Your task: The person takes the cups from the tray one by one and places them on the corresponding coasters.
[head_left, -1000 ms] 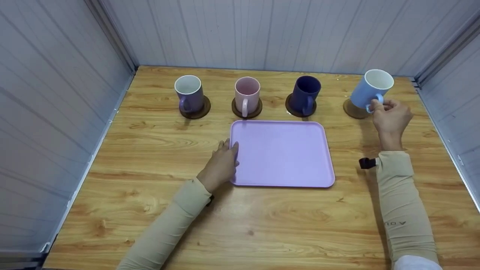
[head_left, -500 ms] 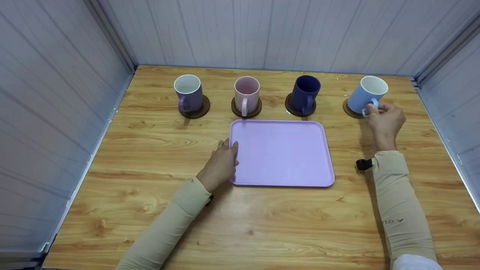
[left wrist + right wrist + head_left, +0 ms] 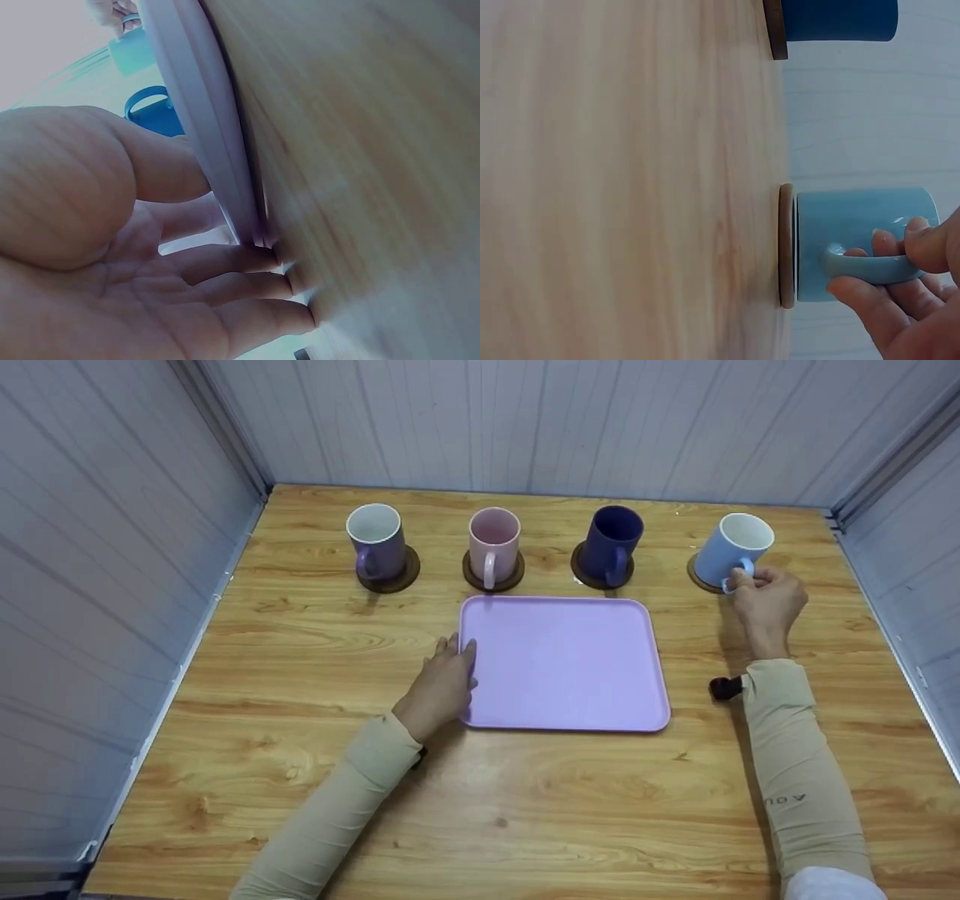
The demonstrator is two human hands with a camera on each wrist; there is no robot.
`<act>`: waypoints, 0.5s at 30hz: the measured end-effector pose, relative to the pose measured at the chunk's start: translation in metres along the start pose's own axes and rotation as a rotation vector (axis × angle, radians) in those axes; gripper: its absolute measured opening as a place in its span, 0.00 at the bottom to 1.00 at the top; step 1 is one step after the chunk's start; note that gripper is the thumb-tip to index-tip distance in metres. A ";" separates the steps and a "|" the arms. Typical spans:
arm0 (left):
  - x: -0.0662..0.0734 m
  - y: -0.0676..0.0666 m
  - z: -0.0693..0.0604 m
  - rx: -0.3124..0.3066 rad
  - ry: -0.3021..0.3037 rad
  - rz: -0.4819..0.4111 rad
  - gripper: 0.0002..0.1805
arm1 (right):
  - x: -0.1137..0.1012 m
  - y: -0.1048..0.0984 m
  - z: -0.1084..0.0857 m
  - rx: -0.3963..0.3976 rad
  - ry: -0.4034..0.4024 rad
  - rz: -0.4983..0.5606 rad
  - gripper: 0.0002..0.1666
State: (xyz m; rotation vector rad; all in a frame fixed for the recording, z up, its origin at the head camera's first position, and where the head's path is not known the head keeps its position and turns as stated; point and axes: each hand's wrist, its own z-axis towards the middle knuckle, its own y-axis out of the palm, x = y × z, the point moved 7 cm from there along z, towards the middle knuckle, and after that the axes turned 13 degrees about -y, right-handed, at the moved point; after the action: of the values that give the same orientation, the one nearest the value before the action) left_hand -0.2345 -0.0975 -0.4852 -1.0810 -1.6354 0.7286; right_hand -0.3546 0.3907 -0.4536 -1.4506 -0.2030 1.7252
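Note:
My right hand [image 3: 769,601] pinches the handle of a light blue mug [image 3: 718,556]. In the right wrist view, thumb and fingers hold the handle, and the mug [image 3: 840,214] stands upright with its base against a round wooden coaster [image 3: 786,247]; whether they fully touch is hard to tell. My left hand [image 3: 441,690] rests at the left edge of a flat lilac tray [image 3: 566,664]. In the left wrist view its thumb reaches the tray's rim [image 3: 214,112], while several nearly straight fingers touch the tabletop.
A purple mug [image 3: 381,556], a pink mug [image 3: 495,555] and a dark blue mug [image 3: 606,547] stand on coasters along the back, handles toward me. The wooden table [image 3: 525,825] meets white panel walls [image 3: 487,427] at the back and sides.
My right hand has lowered the light blue mug and moved it slightly left, bringing it down to its coaster; over the last half second it barely shifts. My left hand stays on the tray.

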 end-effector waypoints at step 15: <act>0.000 0.000 0.000 0.001 -0.009 -0.002 0.36 | 0.000 0.001 -0.003 -0.014 0.006 0.073 0.12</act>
State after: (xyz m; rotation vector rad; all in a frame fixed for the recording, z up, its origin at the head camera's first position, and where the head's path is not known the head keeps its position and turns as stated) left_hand -0.2348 -0.0975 -0.4852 -1.0772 -1.6431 0.7334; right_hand -0.3527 0.3887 -0.4553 -1.4897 -0.1600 1.7810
